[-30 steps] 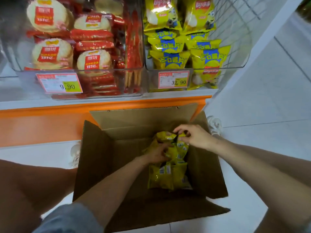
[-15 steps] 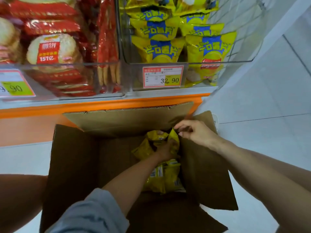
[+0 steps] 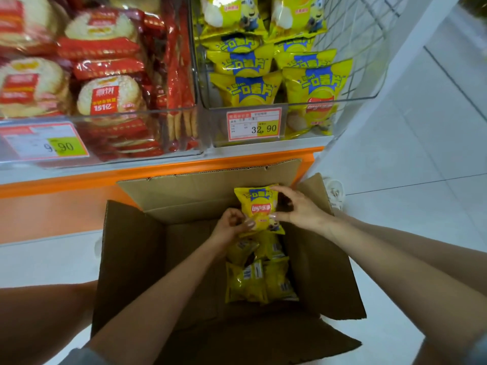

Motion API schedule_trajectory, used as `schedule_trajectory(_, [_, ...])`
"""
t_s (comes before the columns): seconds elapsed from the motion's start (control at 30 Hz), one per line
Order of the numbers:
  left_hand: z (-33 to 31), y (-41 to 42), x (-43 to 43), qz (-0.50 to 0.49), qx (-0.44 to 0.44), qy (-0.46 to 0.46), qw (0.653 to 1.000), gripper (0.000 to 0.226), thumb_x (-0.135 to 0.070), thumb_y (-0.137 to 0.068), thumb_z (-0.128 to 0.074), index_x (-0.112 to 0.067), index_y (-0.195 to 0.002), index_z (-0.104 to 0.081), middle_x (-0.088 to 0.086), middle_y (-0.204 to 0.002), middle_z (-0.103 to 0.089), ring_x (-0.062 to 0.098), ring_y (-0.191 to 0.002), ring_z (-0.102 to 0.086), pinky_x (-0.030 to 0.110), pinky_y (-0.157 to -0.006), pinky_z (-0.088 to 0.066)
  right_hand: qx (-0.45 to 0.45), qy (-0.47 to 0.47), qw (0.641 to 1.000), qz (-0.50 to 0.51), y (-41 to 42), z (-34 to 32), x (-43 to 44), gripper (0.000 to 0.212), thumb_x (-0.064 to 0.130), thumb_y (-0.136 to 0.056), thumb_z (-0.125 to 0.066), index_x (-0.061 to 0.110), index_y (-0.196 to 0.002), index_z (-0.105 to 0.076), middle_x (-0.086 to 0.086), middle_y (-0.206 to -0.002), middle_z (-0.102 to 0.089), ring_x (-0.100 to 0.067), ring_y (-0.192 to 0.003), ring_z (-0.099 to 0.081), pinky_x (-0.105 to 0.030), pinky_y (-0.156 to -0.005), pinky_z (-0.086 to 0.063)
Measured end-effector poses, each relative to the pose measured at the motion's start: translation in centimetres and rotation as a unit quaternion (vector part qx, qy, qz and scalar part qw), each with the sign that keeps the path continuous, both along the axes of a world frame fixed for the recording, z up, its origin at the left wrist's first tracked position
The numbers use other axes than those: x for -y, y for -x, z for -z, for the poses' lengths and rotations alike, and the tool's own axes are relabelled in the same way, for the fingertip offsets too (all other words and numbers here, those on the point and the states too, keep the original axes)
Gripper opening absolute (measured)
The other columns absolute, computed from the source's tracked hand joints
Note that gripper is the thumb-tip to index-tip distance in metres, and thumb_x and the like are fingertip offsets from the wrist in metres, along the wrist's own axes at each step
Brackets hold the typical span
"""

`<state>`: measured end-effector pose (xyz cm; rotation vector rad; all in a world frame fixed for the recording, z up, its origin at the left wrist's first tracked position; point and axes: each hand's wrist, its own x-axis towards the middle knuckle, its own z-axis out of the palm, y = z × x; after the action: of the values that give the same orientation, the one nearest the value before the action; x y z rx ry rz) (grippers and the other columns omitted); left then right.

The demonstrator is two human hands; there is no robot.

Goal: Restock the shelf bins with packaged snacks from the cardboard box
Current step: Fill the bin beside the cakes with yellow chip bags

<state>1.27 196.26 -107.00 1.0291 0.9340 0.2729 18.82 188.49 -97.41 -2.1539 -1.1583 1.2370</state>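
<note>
An open cardboard box (image 3: 147, 259) stands on the floor below the shelf. Both hands hold one yellow chip bag (image 3: 259, 206) upright above the box's far end. My left hand (image 3: 229, 227) pinches its lower left edge. My right hand (image 3: 300, 209) grips its right side, fingers over the top corner and thumb low on the front. Several more yellow chip bags (image 3: 259, 281) lie in the box below. On the shelf, the clear right bin (image 3: 350, 106) holds the same yellow bags (image 3: 247, 88).
The left bin (image 3: 131, 159) holds red rice-cracker packs (image 3: 110, 96). Price tags (image 3: 254, 125) hang on the bin fronts. An orange shelf edge (image 3: 184, 164) runs above the box. A wire grid (image 3: 350, 30) closes the right bin's side. White tiled floor (image 3: 408, 154) lies to the right.
Both hands have lifted one yellow bag out of the pile in the box; it now faces up above the box's far end. The view has tilted up slightly toward the shelf.
</note>
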Motion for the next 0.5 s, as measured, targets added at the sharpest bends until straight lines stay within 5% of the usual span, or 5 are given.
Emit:
schedule_trajectory(0.1, [-1.2, 0.2, 0.1, 0.006, 0.059, 0.05, 0.997, 0.022, 0.001, -0.084, -0.059, -0.014, -0.083, -0.044, 0.002, -0.089, -0.06, 0.017, -0.079, -0.061, 0.032, -0.066, -0.056, -0.136, -0.031, 0.988, 0.059, 1.1, -0.3, -0.1, 0.065, 0.007, -0.081, -0.071, 0.031, -0.134, -0.042, 0.006, -0.118, -0.055, -0.007, -0.109, -0.053, -0.015, -0.083, -0.047])
schedule_trajectory(0.3, [-0.1, 1.7, -0.5, 0.038, -0.062, 0.001, 0.997, 0.022, -0.007, -0.091, -0.055, -0.016, -0.108, -0.045, -0.001, -0.086, -0.058, -0.004, -0.058, -0.063, 0.014, -0.053, -0.05, -0.072, -0.076, 0.992, 0.075, 1.1, -0.5, -0.8, 0.066, -0.003, -0.074, -0.074, 0.035, -0.121, -0.049, 0.0, -0.114, -0.059, -0.015, -0.105, -0.058, -0.029, -0.085, -0.053])
schedule_trajectory(0.37, [1.1, 2.0, -0.3, 0.109, -0.106, -0.07, 0.986, 0.039, 0.005, -0.089, -0.054, -0.011, -0.121, -0.039, 0.0, -0.1, -0.054, -0.007, -0.079, -0.062, 0.007, -0.056, -0.046, -0.059, -0.073, 0.994, 0.057, 0.8, -0.5, -0.7, 0.067, -0.002, -0.075, -0.074, 0.033, -0.126, -0.048, 0.0, -0.115, -0.058, -0.015, -0.105, -0.058, -0.029, -0.086, -0.052])
schedule_trajectory(0.43, [1.9, 2.2, 0.0, 0.226, -0.168, -0.149, 0.948, 0.058, -0.002, -0.089, -0.057, -0.008, -0.139, -0.027, 0.005, -0.128, -0.045, 0.013, -0.12, -0.049, 0.012, -0.078, -0.044, -0.041, -0.065, 0.996, 0.032, 0.5, -0.2, -0.6, 0.068, 0.001, -0.076, -0.074, 0.032, -0.129, -0.047, -0.002, -0.119, -0.057, -0.017, -0.107, -0.057, -0.031, -0.089, -0.052])
schedule_trajectory(0.5, [3.6, 1.8, -0.2, 0.311, -0.216, -0.205, 0.903, 0.074, -0.019, -0.089, -0.062, -0.017, -0.145, -0.014, 0.007, -0.148, -0.028, 0.024, -0.138, -0.03, 0.024, -0.104, -0.035, -0.021, -0.046, 0.999, 0.006, 0.2, 0.5, -0.4, 0.069, 0.004, -0.076, -0.075, 0.033, -0.131, -0.046, -0.003, -0.122, -0.055, -0.019, -0.109, -0.056, -0.035, -0.092, -0.051])
